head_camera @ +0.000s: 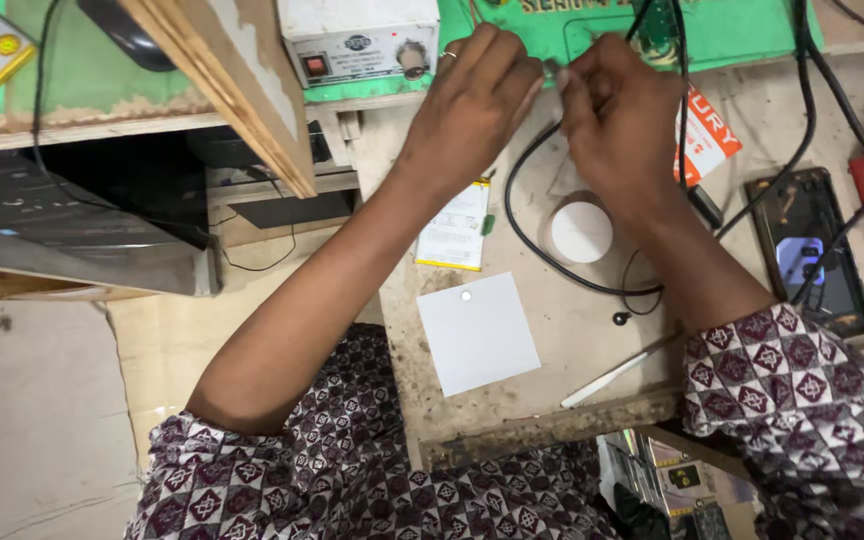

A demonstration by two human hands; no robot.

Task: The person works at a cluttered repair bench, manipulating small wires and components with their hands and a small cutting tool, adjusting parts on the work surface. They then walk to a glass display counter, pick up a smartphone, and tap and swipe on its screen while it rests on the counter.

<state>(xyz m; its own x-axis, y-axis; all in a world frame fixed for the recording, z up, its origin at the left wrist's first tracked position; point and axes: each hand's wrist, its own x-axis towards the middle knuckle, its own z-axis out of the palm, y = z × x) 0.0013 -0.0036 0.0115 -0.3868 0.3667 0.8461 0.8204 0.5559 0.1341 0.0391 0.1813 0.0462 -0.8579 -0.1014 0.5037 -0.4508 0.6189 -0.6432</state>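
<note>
Left hand (472, 100) and right hand (617, 110) fingertip to fingertip, pinching a tiny part (552, 72) between them, at 12 o'clock from white disc (581, 231).

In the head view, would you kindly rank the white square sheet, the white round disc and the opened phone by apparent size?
1. White square sheet, largest.
2. Opened phone, slightly smaller; cables cross it, so this is close.
3. White round disc, clearly smallest, partly hidden by the right hand.

White square card (477, 332), round white lid (581, 232), opened phone (810, 250), white power unit (359, 40).
</note>
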